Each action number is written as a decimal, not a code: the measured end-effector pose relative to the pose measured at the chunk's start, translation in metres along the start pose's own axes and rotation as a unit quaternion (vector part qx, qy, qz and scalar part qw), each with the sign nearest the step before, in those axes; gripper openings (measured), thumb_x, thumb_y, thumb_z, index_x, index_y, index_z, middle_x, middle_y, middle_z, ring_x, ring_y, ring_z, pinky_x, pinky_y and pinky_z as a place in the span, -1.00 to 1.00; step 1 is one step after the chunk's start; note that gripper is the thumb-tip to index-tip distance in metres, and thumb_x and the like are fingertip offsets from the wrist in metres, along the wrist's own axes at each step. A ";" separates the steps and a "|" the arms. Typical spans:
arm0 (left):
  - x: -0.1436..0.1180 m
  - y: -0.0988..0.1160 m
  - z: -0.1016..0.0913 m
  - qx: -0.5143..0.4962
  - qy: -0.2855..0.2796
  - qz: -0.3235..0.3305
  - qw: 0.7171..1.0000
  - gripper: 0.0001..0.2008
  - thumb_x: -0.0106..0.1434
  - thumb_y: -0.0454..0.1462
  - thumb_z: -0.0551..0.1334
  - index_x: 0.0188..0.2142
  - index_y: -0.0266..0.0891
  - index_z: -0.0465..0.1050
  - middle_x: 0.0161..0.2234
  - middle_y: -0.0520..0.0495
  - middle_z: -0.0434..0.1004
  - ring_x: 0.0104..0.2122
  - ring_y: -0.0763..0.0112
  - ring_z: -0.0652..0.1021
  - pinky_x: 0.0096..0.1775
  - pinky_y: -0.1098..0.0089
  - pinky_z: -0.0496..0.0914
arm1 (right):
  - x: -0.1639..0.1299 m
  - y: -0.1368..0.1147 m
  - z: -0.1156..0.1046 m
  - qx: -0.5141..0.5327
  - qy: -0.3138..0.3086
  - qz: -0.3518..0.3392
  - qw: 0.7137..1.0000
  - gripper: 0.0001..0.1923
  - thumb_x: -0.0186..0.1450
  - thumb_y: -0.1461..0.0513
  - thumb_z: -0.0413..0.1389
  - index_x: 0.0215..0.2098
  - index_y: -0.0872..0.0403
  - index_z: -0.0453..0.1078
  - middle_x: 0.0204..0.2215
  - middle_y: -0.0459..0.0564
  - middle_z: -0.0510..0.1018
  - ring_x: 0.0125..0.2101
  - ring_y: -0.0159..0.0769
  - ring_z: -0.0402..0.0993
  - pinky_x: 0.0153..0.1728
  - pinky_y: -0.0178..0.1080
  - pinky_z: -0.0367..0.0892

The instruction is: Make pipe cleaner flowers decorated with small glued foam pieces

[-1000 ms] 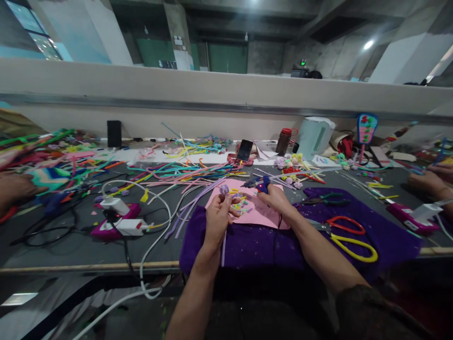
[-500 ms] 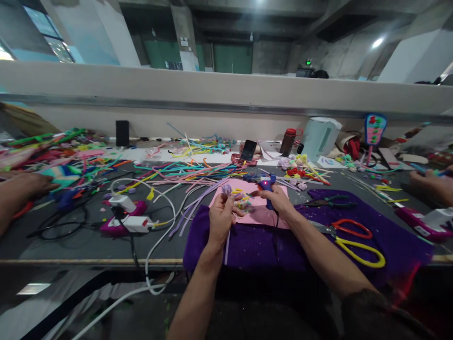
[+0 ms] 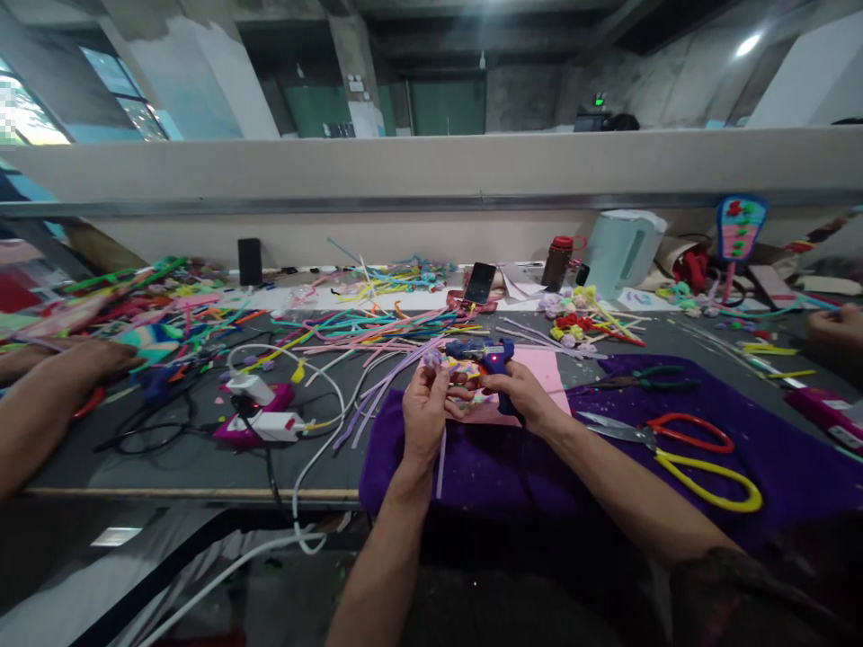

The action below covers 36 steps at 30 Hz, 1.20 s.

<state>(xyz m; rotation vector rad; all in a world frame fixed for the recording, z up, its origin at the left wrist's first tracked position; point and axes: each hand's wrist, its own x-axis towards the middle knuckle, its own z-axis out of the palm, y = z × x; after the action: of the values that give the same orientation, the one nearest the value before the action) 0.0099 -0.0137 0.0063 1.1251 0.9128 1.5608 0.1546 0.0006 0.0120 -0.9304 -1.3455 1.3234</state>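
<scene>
Pinched in the fingers of my left hand (image 3: 424, 412) is a small purple pipe-cleaner flower (image 3: 431, 359); a pale purple stem (image 3: 441, 467) hangs below that hand. My right hand (image 3: 532, 395) grips a blue hot glue gun (image 3: 497, 357) by its handle. The gun's nozzle points left, close to the flower; I cannot tell whether they touch. Beneath both hands lies a pink sheet (image 3: 549, 382) with small yellow and multicoloured pieces on it, partly hidden by my fingers. A purple cloth (image 3: 519, 467) is spread under the sheet.
Red-and-yellow-handled scissors (image 3: 651, 438) and pliers (image 3: 627, 381) rest on the cloth at right. Pipe cleaners (image 3: 378, 328) lie behind my hands. A power strip (image 3: 253, 422) with white cables sits left. Other people's hands (image 3: 101, 359) work at both sides.
The glue gun has swung so its nozzle is raised and lies over the pieces, nearer the purple flower. My left hand keeps its pinch. The whole view has shifted slightly.
</scene>
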 end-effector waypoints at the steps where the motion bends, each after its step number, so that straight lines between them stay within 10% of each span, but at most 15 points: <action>1: 0.000 0.000 0.000 -0.004 0.000 -0.003 1.000 -0.66 0.07 -0.11 0.21 -0.24 -0.27 0.25 -0.42 -0.06 0.52 -0.57 0.40 0.54 -0.70 0.56 0.31 | 0.000 -0.001 0.000 -0.002 0.004 0.001 1.000 -0.76 0.02 0.24 0.09 -0.32 0.13 0.43 -0.45 -0.03 0.55 -0.42 -0.30 0.43 -0.39 -0.31 0.28; 17: 0.005 -0.005 -0.006 0.006 0.036 -0.028 0.999 -0.62 0.07 -0.08 0.19 -0.24 -0.33 0.26 -0.30 -0.20 0.52 -0.62 0.46 0.51 -0.77 0.61 0.22 | -0.002 -0.010 -0.008 -0.005 0.059 -0.071 0.996 -0.60 0.08 0.18 0.09 -0.10 0.10 0.30 -0.14 0.08 0.48 -0.35 -0.29 0.46 -0.38 -0.29 0.29; 23: 0.007 -0.007 -0.008 -0.002 0.057 -0.054 0.997 -0.65 0.05 -0.08 0.20 -0.31 -0.33 0.26 -0.25 -0.22 0.50 -0.67 0.52 0.48 -0.80 0.63 0.17 | -0.012 -0.019 -0.006 -0.027 0.043 -0.073 0.996 -0.67 0.06 0.16 0.13 -0.21 0.11 0.33 -0.30 0.06 0.53 -0.35 -0.23 0.46 -0.35 -0.23 0.32; 36: 0.009 -0.009 -0.011 -0.023 0.072 -0.067 0.995 -0.65 0.05 -0.06 0.20 -0.32 -0.31 0.28 -0.37 -0.08 0.49 -0.70 0.53 0.46 -0.80 0.60 0.18 | -0.031 -0.006 0.002 -0.342 0.047 -0.167 0.924 -0.78 0.16 0.12 0.06 -0.33 0.09 0.40 -0.45 0.01 0.49 -0.45 -0.22 0.38 -0.42 -0.25 0.23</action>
<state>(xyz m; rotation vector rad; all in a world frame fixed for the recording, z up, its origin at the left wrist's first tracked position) 0.0005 -0.0034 -0.0030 0.9095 1.0203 1.5592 0.1603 -0.0307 0.0144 -1.1329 -1.8364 0.5295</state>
